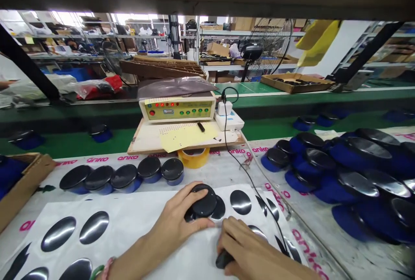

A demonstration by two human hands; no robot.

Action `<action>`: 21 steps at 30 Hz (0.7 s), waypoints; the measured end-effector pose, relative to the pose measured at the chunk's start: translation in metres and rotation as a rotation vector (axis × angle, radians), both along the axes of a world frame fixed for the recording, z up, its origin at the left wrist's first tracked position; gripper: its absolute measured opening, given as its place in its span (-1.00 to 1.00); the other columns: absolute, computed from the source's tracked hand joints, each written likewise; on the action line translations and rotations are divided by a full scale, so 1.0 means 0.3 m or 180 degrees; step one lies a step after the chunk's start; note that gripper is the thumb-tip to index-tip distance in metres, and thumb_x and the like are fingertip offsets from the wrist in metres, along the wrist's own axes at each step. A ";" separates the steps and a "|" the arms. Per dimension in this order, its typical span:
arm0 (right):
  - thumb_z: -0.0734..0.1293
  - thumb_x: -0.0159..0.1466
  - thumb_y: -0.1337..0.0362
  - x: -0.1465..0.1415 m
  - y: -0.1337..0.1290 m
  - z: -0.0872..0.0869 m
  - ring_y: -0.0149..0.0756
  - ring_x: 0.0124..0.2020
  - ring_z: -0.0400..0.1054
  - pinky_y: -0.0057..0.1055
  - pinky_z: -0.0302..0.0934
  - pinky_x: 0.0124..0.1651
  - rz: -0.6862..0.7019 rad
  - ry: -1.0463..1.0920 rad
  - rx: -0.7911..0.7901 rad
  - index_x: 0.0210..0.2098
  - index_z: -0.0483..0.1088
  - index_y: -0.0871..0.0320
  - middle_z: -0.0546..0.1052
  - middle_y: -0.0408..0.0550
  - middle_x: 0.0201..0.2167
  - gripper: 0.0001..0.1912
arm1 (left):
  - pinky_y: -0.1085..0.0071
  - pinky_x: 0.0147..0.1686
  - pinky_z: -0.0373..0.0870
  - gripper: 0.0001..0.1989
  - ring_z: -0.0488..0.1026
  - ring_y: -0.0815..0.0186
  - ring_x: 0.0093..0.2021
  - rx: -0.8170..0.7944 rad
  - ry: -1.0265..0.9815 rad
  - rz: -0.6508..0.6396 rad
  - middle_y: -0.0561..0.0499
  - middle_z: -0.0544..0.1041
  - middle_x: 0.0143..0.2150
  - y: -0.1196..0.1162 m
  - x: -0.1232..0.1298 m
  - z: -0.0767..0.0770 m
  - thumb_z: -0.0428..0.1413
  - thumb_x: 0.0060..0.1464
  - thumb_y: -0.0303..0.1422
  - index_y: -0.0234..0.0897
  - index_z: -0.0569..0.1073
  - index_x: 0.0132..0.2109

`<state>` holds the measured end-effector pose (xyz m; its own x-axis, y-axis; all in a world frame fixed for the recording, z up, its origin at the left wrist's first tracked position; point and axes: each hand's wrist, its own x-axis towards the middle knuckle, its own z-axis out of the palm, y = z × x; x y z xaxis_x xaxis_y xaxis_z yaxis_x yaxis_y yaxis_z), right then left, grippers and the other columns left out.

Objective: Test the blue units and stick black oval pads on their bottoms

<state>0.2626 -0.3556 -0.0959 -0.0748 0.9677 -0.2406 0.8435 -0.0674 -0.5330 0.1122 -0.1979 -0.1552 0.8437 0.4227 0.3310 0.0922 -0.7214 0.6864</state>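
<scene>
My left hand (183, 211) is wrapped around a round black disc (205, 201), holding it by its edges above the white sheet (136, 219). Just to its right, my right hand (236, 245) has its fingers curled round a small dark object (223, 259), which is mostly hidden. Another black disc (218, 208) lies partly behind the held one. Shiny black ovals (241, 202) are spread over the sheet on both sides of my hands.
Blue cups with black tops (126, 178) stand in a row behind the sheet. Many more (316, 161) crowd the right. A control box (179, 109) sits on a board beyond yellow tape (193, 159). A black cable (240, 163) crosses the sheet's right side.
</scene>
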 end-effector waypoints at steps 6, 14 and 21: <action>0.19 0.32 0.34 0.044 -0.084 -0.077 -0.30 -0.11 0.40 -0.48 0.29 -0.08 -0.0504 0.0392 0.0575 0.11 0.26 -0.08 0.44 -0.07 -0.10 -0.61 | 0.21 0.17 0.25 -0.39 0.26 0.20 0.19 0.0005 0.0233 -0.0306 -0.10 0.24 0.20 -0.005 -0.015 0.031 0.14 0.03 -0.46 -0.03 0.18 0.21; 0.27 0.27 0.09 0.109 -0.116 -0.107 -0.37 -0.41 0.41 -0.60 0.30 -0.40 -0.1905 0.0784 0.1085 -0.37 0.34 0.03 0.48 -0.20 -0.44 -0.83 | 0.31 0.06 0.38 -0.40 0.33 0.18 0.13 0.0395 -0.0072 -0.0416 -0.23 0.21 0.21 -0.017 -0.029 0.027 0.10 -0.02 -0.45 -0.22 0.20 0.20; 0.29 0.25 0.19 0.096 -0.057 -0.056 -0.34 -0.13 0.31 -0.57 0.17 -0.10 -0.2299 0.0612 0.2280 -0.38 0.35 0.04 0.38 -0.13 -0.20 -0.90 | 0.49 -0.11 0.47 -0.47 0.45 0.29 0.01 0.1394 -0.0443 -0.0166 -0.35 0.41 0.08 -0.026 -0.039 0.033 -0.05 -0.04 -0.51 -0.43 0.28 0.15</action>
<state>0.2913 -0.3728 -0.1125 0.6042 0.7089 0.3638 0.6243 -0.1375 -0.7690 0.1006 -0.2057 -0.1452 0.7949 0.1761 0.5806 -0.0234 -0.9474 0.3193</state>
